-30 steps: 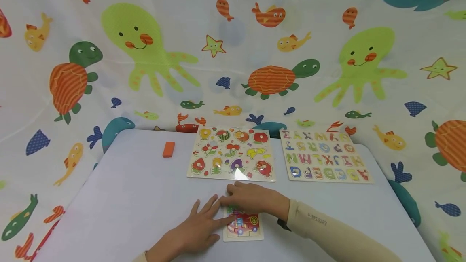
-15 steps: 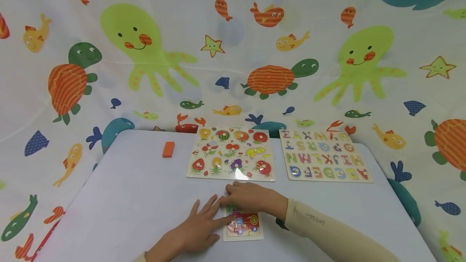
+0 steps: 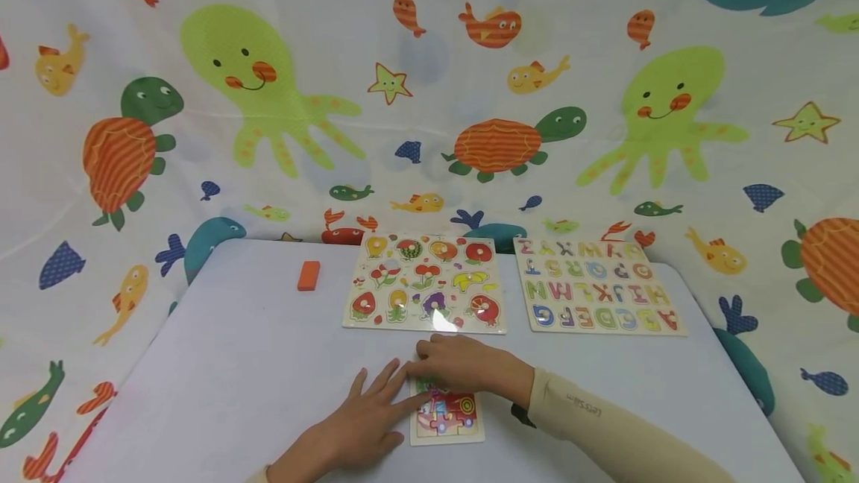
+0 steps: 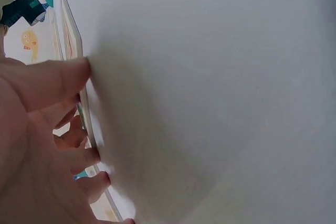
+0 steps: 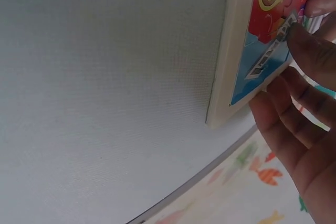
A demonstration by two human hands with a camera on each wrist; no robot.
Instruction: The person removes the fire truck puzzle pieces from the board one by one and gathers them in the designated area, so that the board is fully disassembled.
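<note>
Puzzle lies flat on the tabletop, between the two hands; its far part is covered by the right hand, so the picture there cannot be made out in full from the head. Right hand: fingers curled, pinching the far rim, thumb over the top beside a printed strip, lettering illegible; the hand is cut off by the frame edge in its wrist view. Left hand: fingers straight and spread, index tip resting on the puzzle's near-side pieces; its wrist view shows the board only edge-on. Fruit board, glare on its lower part, lies just beyond the right hand; letter board lies farther out, to that hand's right. Block: well beyond the left hand.
</note>
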